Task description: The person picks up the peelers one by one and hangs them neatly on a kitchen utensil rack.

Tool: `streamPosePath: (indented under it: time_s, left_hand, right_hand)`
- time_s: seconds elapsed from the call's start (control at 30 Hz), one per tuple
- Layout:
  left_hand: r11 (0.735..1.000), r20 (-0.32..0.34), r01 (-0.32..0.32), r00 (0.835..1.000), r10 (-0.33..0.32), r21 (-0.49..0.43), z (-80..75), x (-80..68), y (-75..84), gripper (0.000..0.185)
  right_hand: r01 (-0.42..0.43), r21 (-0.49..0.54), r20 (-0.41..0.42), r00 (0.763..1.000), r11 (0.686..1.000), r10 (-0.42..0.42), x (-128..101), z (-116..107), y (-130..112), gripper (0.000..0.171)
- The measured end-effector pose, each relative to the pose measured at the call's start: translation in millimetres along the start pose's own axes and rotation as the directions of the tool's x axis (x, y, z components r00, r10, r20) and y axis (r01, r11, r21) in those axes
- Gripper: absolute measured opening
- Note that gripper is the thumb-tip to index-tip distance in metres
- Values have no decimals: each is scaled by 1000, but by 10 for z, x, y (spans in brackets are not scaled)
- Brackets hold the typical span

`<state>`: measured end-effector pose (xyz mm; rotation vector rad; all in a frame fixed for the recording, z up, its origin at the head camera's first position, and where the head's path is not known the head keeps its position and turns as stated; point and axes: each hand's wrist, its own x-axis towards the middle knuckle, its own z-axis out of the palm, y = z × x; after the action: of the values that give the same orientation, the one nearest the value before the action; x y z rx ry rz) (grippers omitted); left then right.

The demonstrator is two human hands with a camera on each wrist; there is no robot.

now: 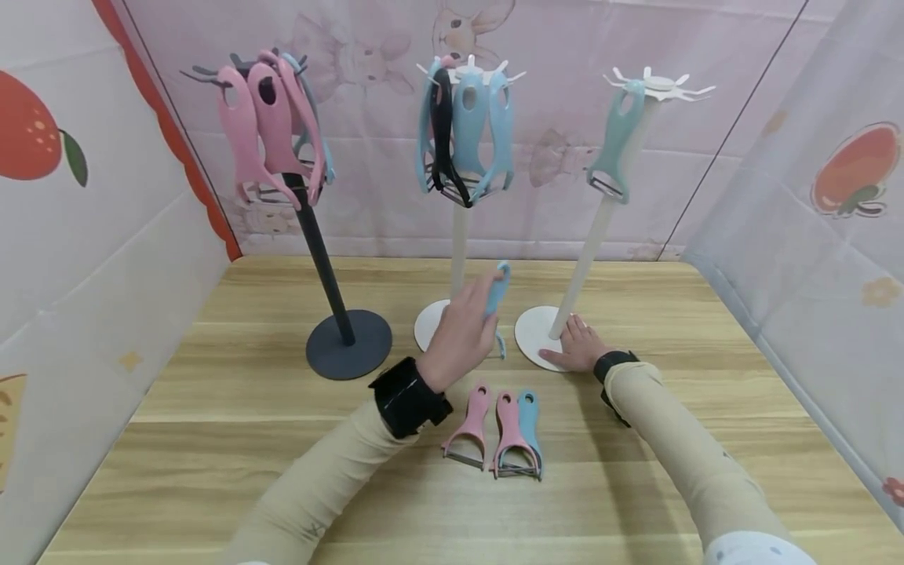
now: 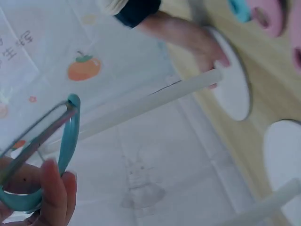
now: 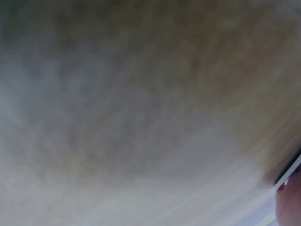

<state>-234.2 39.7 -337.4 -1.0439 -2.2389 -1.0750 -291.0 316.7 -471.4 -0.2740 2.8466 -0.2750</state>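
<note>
My left hand [image 1: 462,333] grips a blue peeler [image 1: 498,289] above the table, near the middle stand. In the left wrist view the peeler's blade and frame [image 2: 70,136] stick out past the fingertips. My right hand [image 1: 581,345] rests with its fingers spread on the round white base [image 1: 533,333] of the right stand, beside the pole. One teal peeler [image 1: 617,137] hangs from that stand's white hooks [image 1: 664,85]. On the table before the hands lie a pink peeler [image 1: 477,408], a second pink peeler [image 1: 507,416] and a blue peeler [image 1: 528,408]. The right wrist view is mostly blurred.
The dark stand [image 1: 325,267] at left carries several pink peelers [image 1: 243,129] and a blue one. On the middle white stand [image 1: 459,235] hang several blue peelers [image 1: 469,118] and a black peeler [image 1: 442,125]. Printed cloth [image 1: 381,212] closes off the back and both sides.
</note>
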Motion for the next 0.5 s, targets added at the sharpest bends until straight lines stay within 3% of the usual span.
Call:
streamPosePath:
  time_s: [0.1, 0.27, 0.4, 0.5]
  left_hand:
    - [1000, -72, -13, 997, 13, -8, -21, 219, 115, 55]
    - [1000, -156, 0, 988, 2, 11, -71, 590, 337, 45]
    - [999, -175, 5, 984, 5, 53, -117, 826, 507, 44]
    - [990, -172, 13, 985, 11, 137, -139, 999, 617, 46]
  right_hand:
    - [-1, 7, -6, 1000, 1000, 1, 6, 9, 14, 94]
    - [-14, 10, -10, 1000, 1000, 14, 21, 26, 35, 95]
    - [-2, -5, -21, 1000, 1000, 2, 27, 30, 27, 97]
    - [14, -15, -33, 999, 1000, -15, 21, 22, 8, 97]
